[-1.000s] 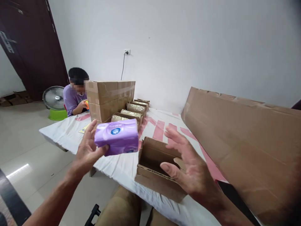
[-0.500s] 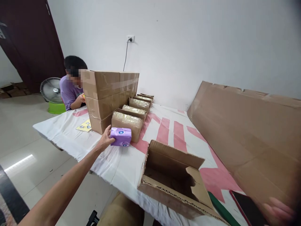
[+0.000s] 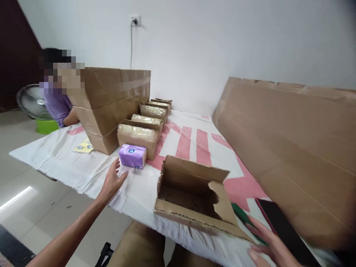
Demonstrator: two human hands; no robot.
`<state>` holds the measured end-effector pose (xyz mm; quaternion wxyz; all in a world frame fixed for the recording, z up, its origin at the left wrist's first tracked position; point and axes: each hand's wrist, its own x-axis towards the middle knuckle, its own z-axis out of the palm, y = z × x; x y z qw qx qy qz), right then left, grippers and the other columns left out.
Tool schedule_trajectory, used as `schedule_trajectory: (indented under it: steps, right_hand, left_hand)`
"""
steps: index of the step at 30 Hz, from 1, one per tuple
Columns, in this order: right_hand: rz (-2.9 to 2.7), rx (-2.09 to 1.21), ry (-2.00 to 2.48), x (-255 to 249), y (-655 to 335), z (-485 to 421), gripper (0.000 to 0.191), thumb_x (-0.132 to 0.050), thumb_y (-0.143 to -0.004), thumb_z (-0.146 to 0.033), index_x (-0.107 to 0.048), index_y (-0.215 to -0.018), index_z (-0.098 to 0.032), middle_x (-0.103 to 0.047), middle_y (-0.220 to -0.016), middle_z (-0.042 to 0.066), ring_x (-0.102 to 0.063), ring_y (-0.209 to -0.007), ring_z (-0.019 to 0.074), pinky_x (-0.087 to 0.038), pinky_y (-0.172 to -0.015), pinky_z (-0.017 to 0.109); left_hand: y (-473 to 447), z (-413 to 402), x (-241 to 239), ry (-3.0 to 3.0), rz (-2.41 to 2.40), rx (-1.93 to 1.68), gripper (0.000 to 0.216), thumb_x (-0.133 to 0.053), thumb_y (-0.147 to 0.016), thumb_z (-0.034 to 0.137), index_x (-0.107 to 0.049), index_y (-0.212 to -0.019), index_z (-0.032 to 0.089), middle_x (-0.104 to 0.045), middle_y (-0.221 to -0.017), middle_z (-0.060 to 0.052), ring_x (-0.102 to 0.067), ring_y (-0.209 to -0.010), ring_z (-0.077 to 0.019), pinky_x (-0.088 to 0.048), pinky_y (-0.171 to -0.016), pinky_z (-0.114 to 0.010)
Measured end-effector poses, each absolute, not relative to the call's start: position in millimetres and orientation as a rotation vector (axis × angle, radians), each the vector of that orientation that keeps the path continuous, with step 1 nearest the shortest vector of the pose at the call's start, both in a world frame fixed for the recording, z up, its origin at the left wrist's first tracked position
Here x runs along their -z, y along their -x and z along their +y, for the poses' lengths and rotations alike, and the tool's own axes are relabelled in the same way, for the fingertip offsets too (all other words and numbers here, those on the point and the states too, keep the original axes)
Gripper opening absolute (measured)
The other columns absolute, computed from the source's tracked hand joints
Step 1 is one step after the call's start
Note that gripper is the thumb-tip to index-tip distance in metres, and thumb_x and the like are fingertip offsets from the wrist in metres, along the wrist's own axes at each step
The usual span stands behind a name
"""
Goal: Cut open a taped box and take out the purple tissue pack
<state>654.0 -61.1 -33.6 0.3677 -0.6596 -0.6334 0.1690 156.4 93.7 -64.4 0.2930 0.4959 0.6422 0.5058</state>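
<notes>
Just left of the purple pack [image 3: 132, 156]: left hand [image 3: 112, 181], grip wide.
Purple pack: glossy block, blue oval badge, pale right end; on the cloth [image 3: 148, 189].
Cardboard box [image 3: 189, 219]: open-topped.
Green object [image 3: 240, 213]: right hand [image 3: 269, 241] close by, thumb and fingers parted.

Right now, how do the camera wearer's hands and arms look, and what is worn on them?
The left hand and left forearm are bare: no glove, sleeve or watch shows. The right hand, slightly blurred near the frame's bottom edge, is ungloved too.
</notes>
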Motion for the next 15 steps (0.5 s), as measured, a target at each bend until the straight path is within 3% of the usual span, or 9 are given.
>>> schedule_trajectory:
  steps: [3,5,7,10,12,15]
  right_hand:
    - [-1.636,-0.636,1.706,38,-638,-79,0.086,-0.069,-0.084,-0.056,-0.036,-0.159,-0.03,-0.054,-0.152,0.015,-0.064,-0.125,0.0362,-0.058,-0.097,0.047]
    - [-1.662,-0.726,1.638,34,-629,-72,0.103,-0.076,-0.078,-0.058,-0.026,-0.163,-0.028,-0.044,-0.16,0.016,-0.052,-0.138,0.039,-0.05,-0.109,0.052]
    - [-1.677,-0.803,1.562,27,-625,-59,0.116,-0.082,-0.072,-0.064,-0.022,-0.164,-0.028,-0.036,-0.164,0.018,-0.05,-0.139,0.04,-0.047,-0.11,0.054]
    - [-1.69,-0.882,1.469,19,-621,-41,0.12,-0.082,-0.066,-0.073,-0.026,-0.163,-0.028,-0.036,-0.163,0.019,-0.055,-0.134,0.0397,-0.05,-0.107,0.053]
    - [-1.703,-0.892,1.408,18,-618,-34,0.12,-0.08,-0.066,-0.077,-0.028,-0.162,-0.029,-0.038,-0.163,0.019,-0.056,-0.133,0.0388,-0.05,-0.107,0.053]
    - [-1.724,-0.848,1.335,19,-612,-32,0.114,-0.075,-0.069,-0.08,-0.029,-0.161,-0.03,-0.037,-0.164,0.016,-0.052,-0.138,0.0374,-0.049,-0.109,0.05]
  left_hand:
    - [-175,44,65,-1.836,1.47,-1.115,0.072,-0.07,-0.083,0.045,-0.046,-0.148,0.026,-0.048,-0.154,-0.017,-0.047,-0.142,-0.0386,-0.038,-0.117,-0.061]
    - [-189,19,65,-1.981,1.297,-1.013,0.084,-0.073,-0.083,0.051,-0.037,-0.155,0.033,-0.04,-0.161,-0.015,-0.041,-0.147,-0.0406,-0.038,-0.118,-0.061]
    - [-204,4,61,-2.003,1.166,-0.998,0.095,-0.073,-0.081,0.06,-0.025,-0.16,0.038,-0.031,-0.167,-0.014,-0.038,-0.149,-0.0416,-0.041,-0.117,-0.06]
    - [-228,1,49,-1.975,1.088,-1.082,0.102,-0.068,-0.08,0.071,-0.017,-0.162,0.041,-0.024,-0.17,-0.013,-0.036,-0.151,-0.0421,-0.043,-0.115,-0.06]
    - [-242,5,39,-1.997,1.087,-1.124,0.1,-0.07,-0.079,0.071,-0.022,-0.161,0.04,-0.022,-0.17,-0.013,-0.031,-0.153,-0.0432,-0.04,-0.117,-0.062]
    - [-258,11,28,-2.062,1.085,-1.124,0.076,-0.074,-0.083,0.058,-0.046,-0.151,0.037,-0.025,-0.169,-0.012,-0.029,-0.154,-0.0424,-0.04,-0.117,-0.06]
